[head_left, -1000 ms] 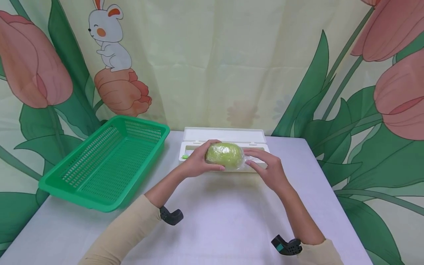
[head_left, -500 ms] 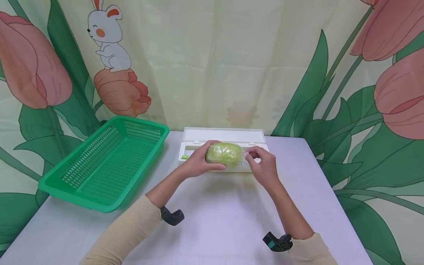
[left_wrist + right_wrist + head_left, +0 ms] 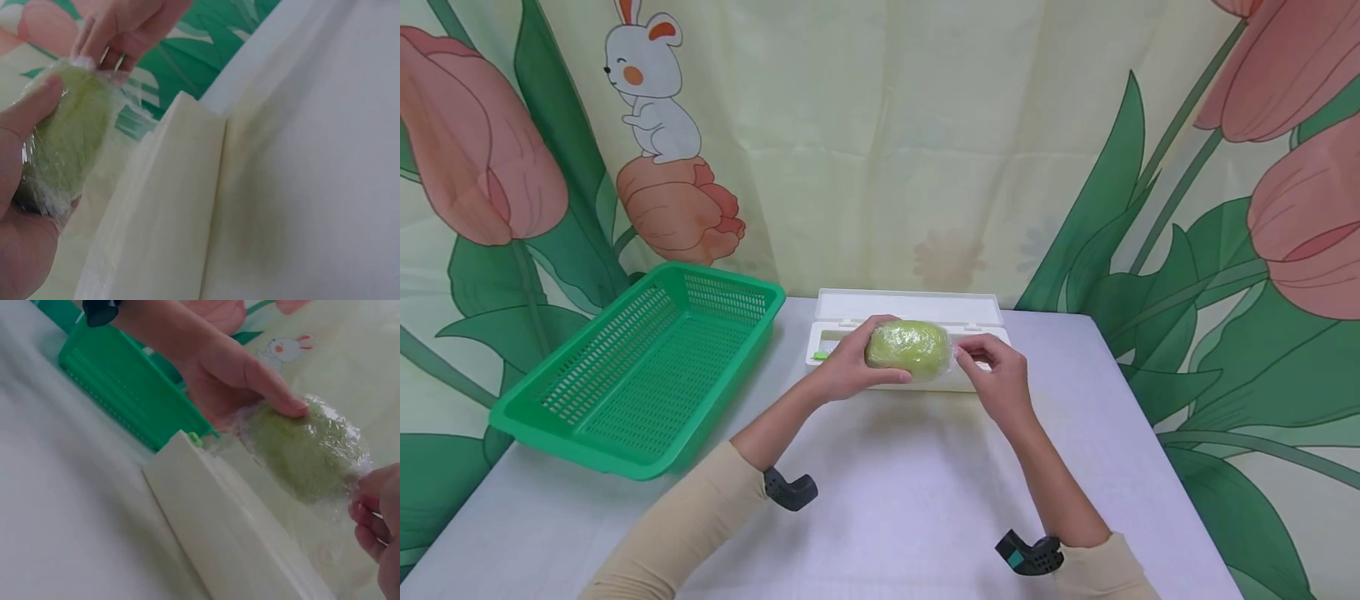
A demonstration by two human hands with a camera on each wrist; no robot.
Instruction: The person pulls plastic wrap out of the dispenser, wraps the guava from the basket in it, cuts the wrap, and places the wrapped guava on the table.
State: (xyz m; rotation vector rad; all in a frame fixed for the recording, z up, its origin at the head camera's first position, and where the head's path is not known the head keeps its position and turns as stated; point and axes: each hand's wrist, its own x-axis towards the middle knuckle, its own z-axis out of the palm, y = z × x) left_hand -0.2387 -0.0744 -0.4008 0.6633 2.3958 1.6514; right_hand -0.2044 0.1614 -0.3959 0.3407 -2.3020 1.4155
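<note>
A rounded, oblong pale-green fruit or vegetable [image 3: 910,348], wrapped in shiny cling film, is held above a white box; its exact kind is unclear. My left hand [image 3: 852,367] grips its left end, thumb along the near side and fingers behind, partly hidden. At its right end my right hand [image 3: 1002,379] pinches the gathered cling film [image 3: 340,509] between thumb and fingertips. Beneath and behind stands the white cling film dispenser [image 3: 955,382], its lid [image 3: 910,305] raised at the back. A small green piece [image 3: 820,356] shows at the dispenser's left end.
A green perforated plastic basket [image 3: 655,454] stands on the left of the white-covered table [image 3: 880,500]. Behind the table hangs a curtain [image 3: 880,167] printed with tulips and a rabbit. Both wrists carry black camera mounts.
My right hand's fingers, first extended along the wrapped item's right end, have curled in and now pinch the film there. The left hand's grip stays the same.
</note>
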